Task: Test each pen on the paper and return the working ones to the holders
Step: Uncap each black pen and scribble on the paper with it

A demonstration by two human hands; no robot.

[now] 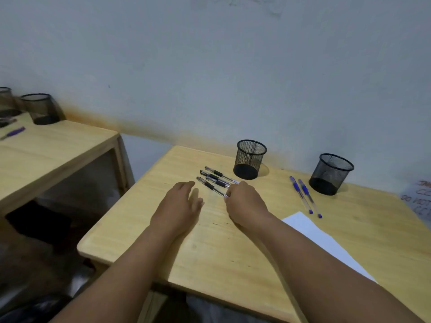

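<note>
White sheet of paper (324, 241) at the near right edge of the light wooden table (210, 252); no marks visible on it. Left hand (179, 203) flat, fingers straight, holding nothing. Right hand (245, 201) curled, pinching the tail end of the nearest of three black-grip clear pens (215, 181). Two blue-grip clear pens (304, 194) lie loose further right. At the far edge, left black mesh holder (250, 159) and right black mesh holder (331, 174) both look empty. Judged: testing barely begun, all five pens left

R hand (245, 201) hides the black pens' (215, 180) near ends. Note (419, 199) at 3 o'clock cut off, unreadable. Paper (321, 241) partly under forearm.
</note>
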